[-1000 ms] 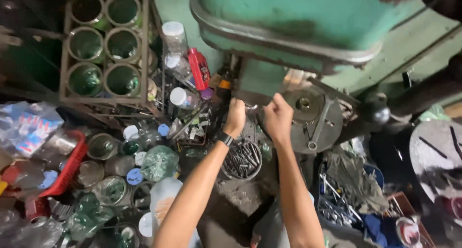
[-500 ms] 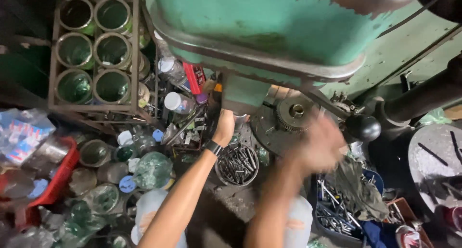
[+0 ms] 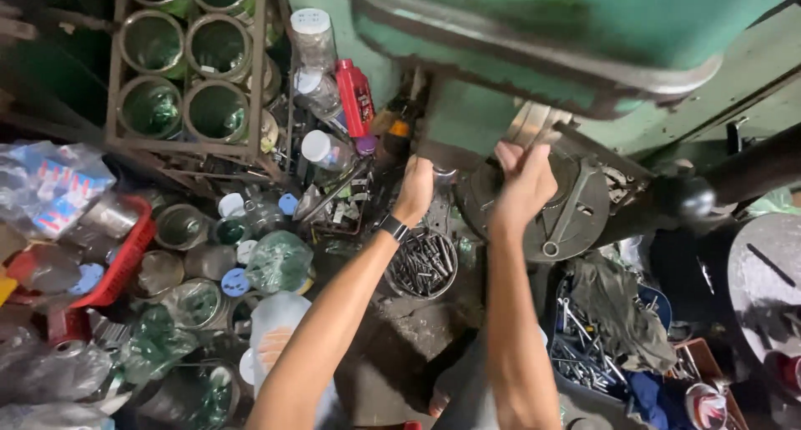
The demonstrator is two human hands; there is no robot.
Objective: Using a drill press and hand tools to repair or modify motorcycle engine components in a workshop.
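The right hand (image 3: 524, 180) has its grip clamped on a flat metal part (image 3: 534, 123) above the round machine table (image 3: 534, 206). The left hand (image 3: 415, 188), fingers curled at the green machine (image 3: 534, 30), hides its grip; a tin of bolts (image 3: 422, 265) sits below.

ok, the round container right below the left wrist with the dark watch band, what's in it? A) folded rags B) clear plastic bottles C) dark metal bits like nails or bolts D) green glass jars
C: the round container under the left hand is packed with thin dark metal pieces.
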